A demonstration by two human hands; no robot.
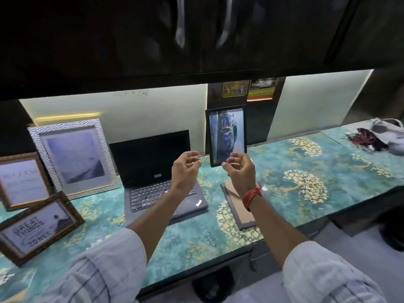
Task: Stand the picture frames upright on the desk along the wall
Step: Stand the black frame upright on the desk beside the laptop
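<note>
A black picture frame (226, 134) stands upright against the wall at the back of the desk (306, 162). My right hand (240, 169) hovers just in front of its lower edge, fingers curled and apart, holding nothing. My left hand (185, 169) is raised beside it over the laptop, also with loose fingers. Another frame (237, 206) lies face down on the desk under my right wrist. At the left, a silver frame (72, 156) and a brown frame (21, 182) stand upright by the wall. A brown frame with "GREAT THINGS" text (37, 228) stands nearer the front edge.
An open black laptop (157, 171) sits between the silver frame and the black frame. A grey cloth bag with dark red threads (376, 136) lies at the far right. Dark overhead cabinets (196, 40) hang low above the desk.
</note>
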